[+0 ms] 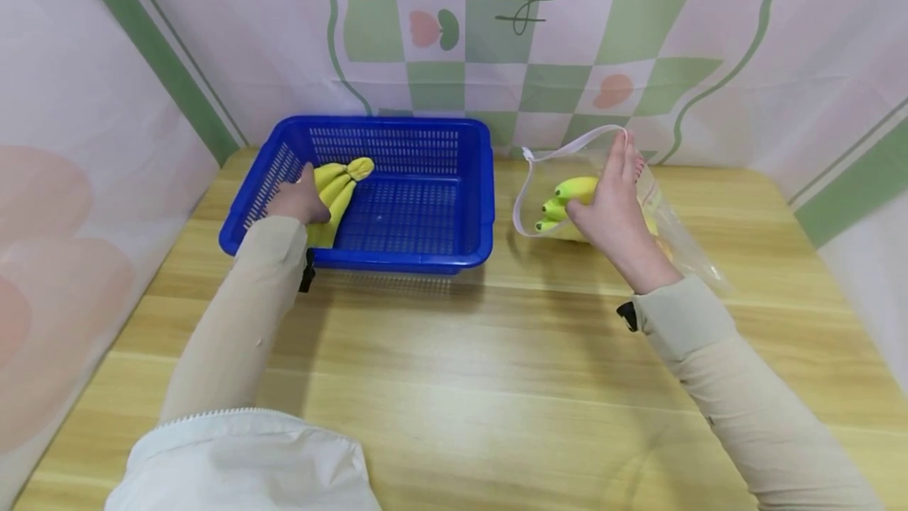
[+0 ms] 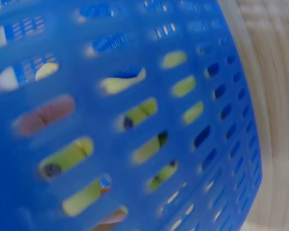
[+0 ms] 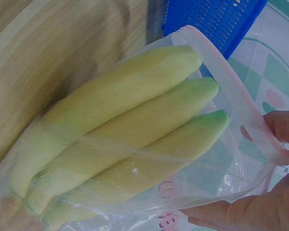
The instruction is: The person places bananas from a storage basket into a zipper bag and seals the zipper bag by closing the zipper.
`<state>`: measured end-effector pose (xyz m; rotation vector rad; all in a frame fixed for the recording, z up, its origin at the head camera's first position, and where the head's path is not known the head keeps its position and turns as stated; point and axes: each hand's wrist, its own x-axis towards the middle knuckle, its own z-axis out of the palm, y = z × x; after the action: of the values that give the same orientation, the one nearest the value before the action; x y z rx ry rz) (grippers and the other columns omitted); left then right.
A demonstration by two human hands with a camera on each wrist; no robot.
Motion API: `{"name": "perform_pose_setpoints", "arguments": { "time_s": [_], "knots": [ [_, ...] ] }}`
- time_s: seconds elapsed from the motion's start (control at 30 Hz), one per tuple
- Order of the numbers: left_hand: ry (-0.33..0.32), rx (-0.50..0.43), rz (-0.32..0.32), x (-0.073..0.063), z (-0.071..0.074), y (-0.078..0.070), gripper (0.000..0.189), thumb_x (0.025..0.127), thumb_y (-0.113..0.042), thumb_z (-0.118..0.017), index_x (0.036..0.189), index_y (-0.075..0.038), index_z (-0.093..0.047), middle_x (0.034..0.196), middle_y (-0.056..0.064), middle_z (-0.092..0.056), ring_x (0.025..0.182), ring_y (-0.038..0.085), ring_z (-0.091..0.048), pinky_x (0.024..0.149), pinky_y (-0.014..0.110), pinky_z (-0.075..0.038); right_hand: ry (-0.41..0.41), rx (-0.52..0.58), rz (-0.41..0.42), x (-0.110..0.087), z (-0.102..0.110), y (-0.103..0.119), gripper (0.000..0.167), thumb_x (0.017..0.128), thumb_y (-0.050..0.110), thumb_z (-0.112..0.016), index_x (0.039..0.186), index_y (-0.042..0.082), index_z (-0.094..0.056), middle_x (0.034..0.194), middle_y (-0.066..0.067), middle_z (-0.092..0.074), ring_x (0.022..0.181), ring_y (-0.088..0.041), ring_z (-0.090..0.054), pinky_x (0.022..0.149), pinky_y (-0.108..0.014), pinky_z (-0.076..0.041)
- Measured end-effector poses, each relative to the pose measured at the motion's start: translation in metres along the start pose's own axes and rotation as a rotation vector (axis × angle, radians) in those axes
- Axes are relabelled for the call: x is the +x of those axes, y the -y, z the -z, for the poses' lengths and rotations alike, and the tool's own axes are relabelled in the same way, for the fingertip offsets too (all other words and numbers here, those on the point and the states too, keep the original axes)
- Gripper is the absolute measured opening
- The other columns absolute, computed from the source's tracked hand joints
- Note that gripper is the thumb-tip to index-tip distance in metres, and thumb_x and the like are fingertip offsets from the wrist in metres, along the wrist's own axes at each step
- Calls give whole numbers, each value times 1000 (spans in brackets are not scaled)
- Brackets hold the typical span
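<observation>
Inside the blue plastic basket point(image 1: 397, 260), at its left end, lies a bunch of yellow bananas point(image 1: 342, 194). My left hand point(image 1: 295, 197) grips that bunch from the left, thumb on the near side. Through the basket's slots the left wrist view shows green-yellow banana tips point(image 2: 143, 112) and part of a finger point(image 2: 44, 116). My right hand point(image 1: 619, 215) holds a clear zip bag point(image 1: 691, 247) by its pinkish-white rim, pinched between thumb and fingers in the right wrist view. Another banana bunch point(image 3: 144, 115) with greenish tips lies within the bag, whose mouth gapes toward the basket.
Both containers stand on a light wooden table point(image 1: 454, 385), the bag to the right of the basket. Behind them hangs a patterned cloth point(image 1: 496, 30) with green checks, close to the basket's back rim. More cloth hangs at both sides.
</observation>
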<state>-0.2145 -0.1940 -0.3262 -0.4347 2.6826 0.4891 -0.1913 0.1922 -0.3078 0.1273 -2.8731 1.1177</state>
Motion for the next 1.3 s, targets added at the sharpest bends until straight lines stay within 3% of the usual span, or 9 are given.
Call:
{"name": "perform_pose_setpoints", "arguments": {
  "time_s": [0.07, 0.2, 0.3, 0.4, 0.5, 0.83, 1.1, 1.3],
  "knots": [
    [-25, 4, 3, 2, -1, -1, 90, 91, -15, -51, 152, -8, 14, 148, 42, -14, 131, 55, -30, 107, 63, -32, 2, -3, 0, 0, 0, 0, 105, 80, -1, -54, 147, 5, 26, 155, -12, 31, 146, -37, 15, 117, -58, -13],
    [-90, -14, 28, 6, -3, -1, 81, 91, -15, -53, 150, 4, 0, 144, 40, -27, 128, 51, -38, 105, 59, -38, 17, -12, -4, 1, -1, 1, 105, 81, 0, -55, 147, 6, 26, 155, -11, 32, 146, -38, 14, 115, -60, -14],
    [-124, -42, 38, 6, -4, -1, 76, 90, -15, -55, 147, 6, -9, 142, 40, -28, 126, 52, -40, 103, 58, -40, 28, -16, -8, 1, -1, 1, 105, 81, 0, -55, 147, 6, 27, 154, -11, 33, 146, -39, 14, 115, -61, -14],
    [-150, -65, 28, 6, -4, 1, 76, 90, -15, -55, 150, 0, -11, 144, 41, -22, 126, 56, -37, 104, 61, -38, 27, -16, -6, 0, -1, 1, 105, 81, 0, -55, 147, 6, 26, 154, -11, 33, 146, -39, 15, 116, -60, -12],
    [-175, -65, 14, 6, -4, 1, 73, 90, -16, -55, 150, -6, -16, 143, 40, -26, 126, 56, -37, 103, 63, -37, 20, -15, -3, 0, 0, 1, 105, 81, 0, -55, 147, 6, 26, 154, -10, 32, 146, -39, 14, 116, -60, -13],
    [-247, -75, -9, 8, -8, 2, 69, 90, -21, -56, 149, -9, -24, 142, 39, -29, 127, 56, -35, 101, 65, -38, 25, -15, -3, 0, 0, 2, 105, 80, -1, -55, 147, 6, 25, 154, -10, 32, 146, -41, 10, 114, -61, -18],
    [-344, -115, -71, 7, -7, -8, 75, 92, -18, -54, 154, -21, -13, 148, 41, -17, 129, 59, -31, 100, 67, -38, 14, -12, 4, 0, -1, 0, 104, 79, -1, -55, 148, 4, 24, 155, -11, 32, 146, -41, 9, 114, -61, -20],
    [-430, -136, -137, 4, -5, -22, 77, 93, -17, -54, 154, -27, -9, 146, 38, -23, 121, 55, -42, 95, 64, -42, 11, -10, 3, 0, 0, -1, 104, 79, -1, -54, 148, 4, 24, 155, -11, 32, 146, -40, 10, 114, -60, -19]
  ]
}}
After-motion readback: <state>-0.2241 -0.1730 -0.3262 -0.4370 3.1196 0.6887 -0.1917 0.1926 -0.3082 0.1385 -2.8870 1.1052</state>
